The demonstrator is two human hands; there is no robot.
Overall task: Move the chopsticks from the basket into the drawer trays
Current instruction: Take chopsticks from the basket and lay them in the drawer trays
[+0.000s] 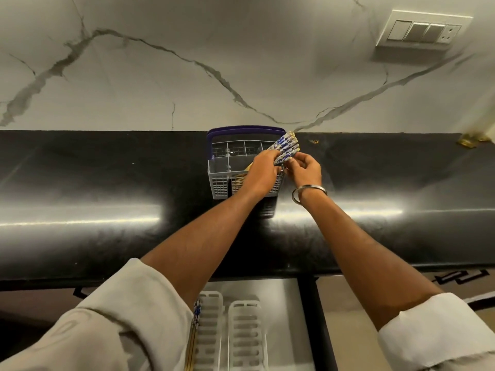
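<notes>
Blue-and-white patterned chopsticks (286, 145), fanned out in a bunch, are held above a white plastic cutlery basket (222, 183) with a dark blue handle (245, 129), which stands on a glossy black countertop (107, 183) against a veined marble wall (187, 62). A person's left hand (261, 171) curls its fingers around the lower part of the bunch, while the right hand (308, 168), a metal bangle (308, 194) on its wrist, pinches the sticks just beside it with bent fingertips. More wooden sticks remain in the basket's near compartment, partly hidden behind the left hand. Below the counter edge an open drawer (278, 303) holds two white slotted trays (227, 333) side by side; another patterned pair (197, 317) lies along the left tray's left edge, partly covered by a rolled pale sleeve (120, 317). A switch panel (423, 30) sits on the wall at upper right.
</notes>
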